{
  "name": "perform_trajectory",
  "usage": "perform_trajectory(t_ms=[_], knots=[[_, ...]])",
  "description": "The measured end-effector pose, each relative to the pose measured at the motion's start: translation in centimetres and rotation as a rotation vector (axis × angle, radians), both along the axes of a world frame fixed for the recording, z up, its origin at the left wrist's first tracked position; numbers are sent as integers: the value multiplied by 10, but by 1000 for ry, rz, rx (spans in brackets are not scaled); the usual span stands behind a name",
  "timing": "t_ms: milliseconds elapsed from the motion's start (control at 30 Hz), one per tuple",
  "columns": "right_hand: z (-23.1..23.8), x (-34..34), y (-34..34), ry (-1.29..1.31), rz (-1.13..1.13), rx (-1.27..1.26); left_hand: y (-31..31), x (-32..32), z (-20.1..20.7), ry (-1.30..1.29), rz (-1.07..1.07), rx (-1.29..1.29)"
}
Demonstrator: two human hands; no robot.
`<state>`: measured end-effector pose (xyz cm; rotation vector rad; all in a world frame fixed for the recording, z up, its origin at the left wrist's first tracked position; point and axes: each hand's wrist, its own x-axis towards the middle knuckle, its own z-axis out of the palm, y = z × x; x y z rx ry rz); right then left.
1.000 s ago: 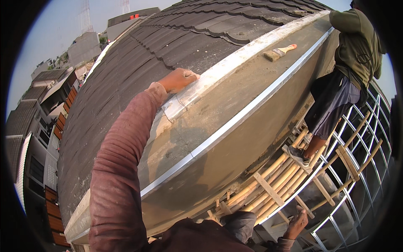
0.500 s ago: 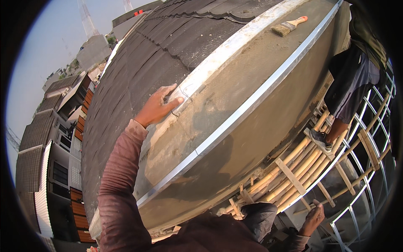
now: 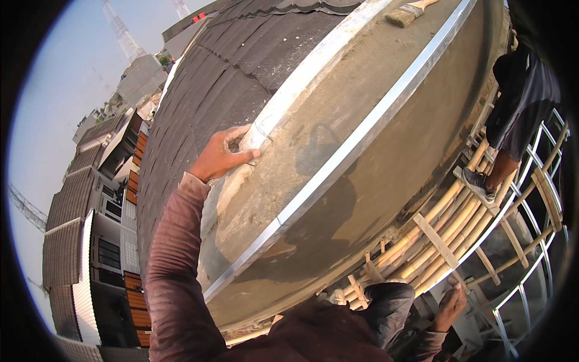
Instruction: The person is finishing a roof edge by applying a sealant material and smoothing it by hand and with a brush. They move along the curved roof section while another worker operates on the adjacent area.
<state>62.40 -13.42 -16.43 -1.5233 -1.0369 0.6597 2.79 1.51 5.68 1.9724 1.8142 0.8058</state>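
My left hand (image 3: 226,155) grips the near end of a long white strip (image 3: 289,99) between thumb and fingers, at the edge of the dark roof tiles. Beside it, wet-looking grey mortar (image 3: 313,133) covers a ledge. A straight silvery metal bar (image 3: 362,133) runs along the ledge's outer corner, above a mortar-covered side face. Low on the right, my right hand (image 3: 450,306) is held with its fingers curled, close to the scaffold; what it holds, if anything, I cannot make out. Up on the ledge lies a paintbrush (image 3: 407,14), apart from both hands.
Bamboo scaffolding (image 3: 443,226) with wooden cross slats runs along the wall. Another person's shoe (image 3: 478,184) stands on it at the right. Metal framing (image 3: 525,301) lies beyond. Dark roof tiles (image 3: 211,90) slope away at the left, above lower houses (image 3: 96,241).
The view has shifted, so the paintbrush sits nearer the top edge. My left hand stays at the strip's end, thumb slightly lower. My right hand remains low beside the scaffold.
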Motion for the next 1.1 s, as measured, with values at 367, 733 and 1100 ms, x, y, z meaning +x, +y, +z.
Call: perform_trajectory(t_ms=[367,733,1100], knots=[[-23,-4,12,22,48,-74,-14,-5,-22,-141,30,2],[-5,-25,20,89,136,-153,-19,-7,-11,-30,-66,-121],[21,-49,44,-17,271,-118,-24,-17,-26,-43,-44,-34]])
